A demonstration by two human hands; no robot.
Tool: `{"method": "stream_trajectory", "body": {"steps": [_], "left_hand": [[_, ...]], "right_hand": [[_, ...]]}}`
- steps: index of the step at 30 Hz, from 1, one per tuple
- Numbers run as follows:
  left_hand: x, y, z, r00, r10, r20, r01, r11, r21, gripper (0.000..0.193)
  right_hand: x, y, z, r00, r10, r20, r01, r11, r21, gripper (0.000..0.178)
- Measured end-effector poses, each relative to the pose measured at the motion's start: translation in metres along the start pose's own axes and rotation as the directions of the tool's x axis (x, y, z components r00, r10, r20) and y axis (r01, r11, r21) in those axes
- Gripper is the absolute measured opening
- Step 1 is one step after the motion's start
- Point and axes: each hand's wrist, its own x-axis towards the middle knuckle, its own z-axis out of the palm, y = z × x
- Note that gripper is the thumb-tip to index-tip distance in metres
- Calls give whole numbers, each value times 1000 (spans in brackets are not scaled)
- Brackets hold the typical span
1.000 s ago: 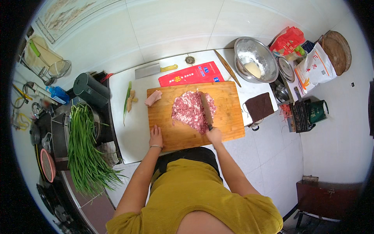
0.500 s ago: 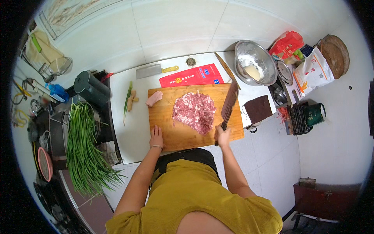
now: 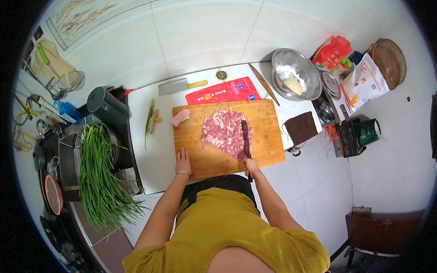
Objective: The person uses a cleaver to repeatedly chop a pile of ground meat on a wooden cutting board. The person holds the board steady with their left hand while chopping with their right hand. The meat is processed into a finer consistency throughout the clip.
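A dark-bladed knife (image 3: 246,139) lies edge-down across the right side of a flat pink mound of minced meat (image 3: 224,133) on a wooden cutting board (image 3: 268,132).

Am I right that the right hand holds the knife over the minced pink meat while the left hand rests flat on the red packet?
Not quite. The head view shows the left hand flat on the rectangular wooden cutting board, not the red packet. The right hand does hold the knife over the minced pink meat.

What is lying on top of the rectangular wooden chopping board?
On the wooden chopping board: a mound of minced pink meat, a pale uncut meat piece, the knife blade and the left hand. The board beneath the mince is hidden.
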Motion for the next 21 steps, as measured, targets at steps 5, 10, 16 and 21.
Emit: {"method": "stream_trajectory", "body": {"steps": [5, 10, 16, 21], "left_hand": [[10, -15, 42, 989, 14, -150, -8, 999, 35, 91], [6, -9, 28, 994, 41, -102, -37, 998, 43, 88], [-13, 4, -9, 1000, -11, 4, 11, 1000, -21, 93], [0, -4, 15, 997, 25, -79, -22, 999, 39, 93]], "right_hand": [[-65, -80, -9, 948, -315, 43, 310, 946, 96, 25], [10, 12, 5, 939, -291, -184, 248, 941, -229, 23], [-66, -77, 0, 921, -390, 13, 386, 915, 119, 23], [0, 9, 16, 997, -32, -67, 23, 991, -132, 26]]}}
